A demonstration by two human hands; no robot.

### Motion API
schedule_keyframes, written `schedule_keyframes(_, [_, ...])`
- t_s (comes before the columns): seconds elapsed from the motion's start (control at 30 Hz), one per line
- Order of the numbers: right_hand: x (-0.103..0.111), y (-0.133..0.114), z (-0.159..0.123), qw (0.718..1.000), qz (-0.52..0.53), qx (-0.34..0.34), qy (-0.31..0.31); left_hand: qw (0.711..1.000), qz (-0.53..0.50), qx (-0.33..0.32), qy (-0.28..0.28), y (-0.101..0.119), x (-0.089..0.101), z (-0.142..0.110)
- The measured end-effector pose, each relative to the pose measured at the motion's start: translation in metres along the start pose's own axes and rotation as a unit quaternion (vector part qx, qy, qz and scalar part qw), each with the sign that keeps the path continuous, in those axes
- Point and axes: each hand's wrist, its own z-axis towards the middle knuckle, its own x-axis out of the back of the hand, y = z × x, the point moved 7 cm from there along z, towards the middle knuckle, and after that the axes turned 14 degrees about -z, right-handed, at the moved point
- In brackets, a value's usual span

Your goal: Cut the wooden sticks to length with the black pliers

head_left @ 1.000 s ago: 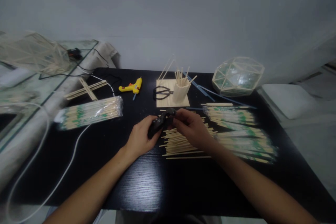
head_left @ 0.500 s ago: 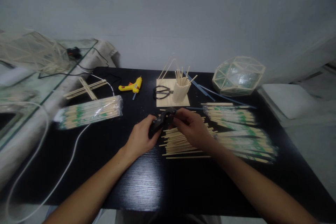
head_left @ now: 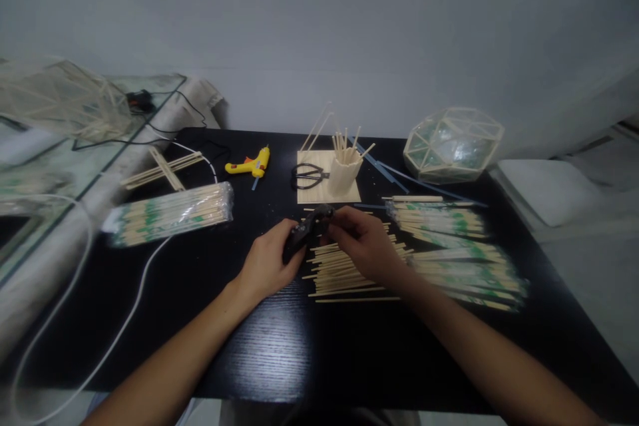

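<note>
Left hand point(head_left: 267, 258) wrapped around dark, elongated black hand tool point(head_left: 298, 237), fingers closed on its body. Tool sits between my hands, tilted, upper end toward right hand point(head_left: 367, 243). My right fingers curled, thumb and fingertips drawn close at tool's upper end; cannot tell whether they pinch anything. Right hand above loose pale wooden sticks point(head_left: 339, 273) on black wood-grain table point(head_left: 269, 359), just before square pale wooden board point(head_left: 314, 196).
</note>
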Motion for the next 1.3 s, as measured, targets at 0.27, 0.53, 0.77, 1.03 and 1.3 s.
schedule_keyframes(0.27, [-0.0001,-0.0001,0.0001,1.000,-0.004,0.005,0.000,1.000,-0.005,0.004,0.000,0.0004,-0.0002,-0.0003])
schedule_keyframes(0.53, [-0.0001,0.0001,-0.0003,1.000,0.001,0.006,-0.001,1.000,-0.004,0.019,-0.004,-0.0023,-0.0024,0.0000])
schedule_keyframes(0.77, [-0.0001,-0.0023,0.0006,1.000,-0.002,0.008,-0.007,1.000,0.000,0.011,-0.004,-0.0001,-0.0017,-0.0009])
schedule_keyframes(1.03, [-0.0004,-0.0012,0.0007,1.000,0.002,0.013,-0.002,1.000,-0.010,0.016,-0.007,-0.0017,-0.0026,-0.0003])
schedule_keyframes(1.3, [0.0002,-0.0012,0.0001,1.000,-0.026,0.004,0.002,0.999,-0.022,0.042,-0.012,-0.0028,-0.0045,0.0002])
